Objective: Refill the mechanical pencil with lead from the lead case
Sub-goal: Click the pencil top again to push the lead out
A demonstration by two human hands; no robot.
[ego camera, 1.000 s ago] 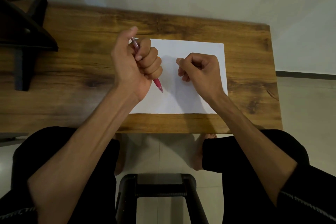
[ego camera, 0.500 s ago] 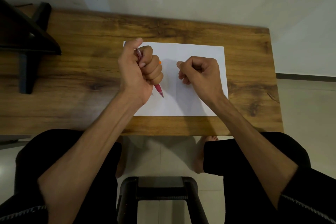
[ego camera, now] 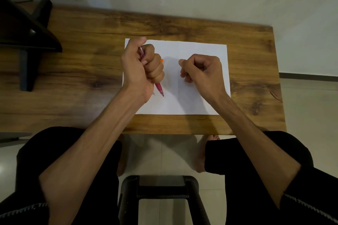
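Your left hand [ego camera: 141,68] clenched in fist round pink mechanical pencil [ego camera: 159,89], thumb up over its top end, tip pointing down toward 5 o'clock, just above white paper [ego camera: 192,97]. Small orange thing [ego camera: 161,60] peeks out at 3 o'clock of your left knuckles; cannot tell what it is. Your right hand [ego camera: 203,71] curled into loose fist at 3 o'clock of left, over paper; contents not visible. Paper lies flat on wooden surface [ego camera: 82,71]. Dark stand [ego camera: 27,42] at 9 o'clock.
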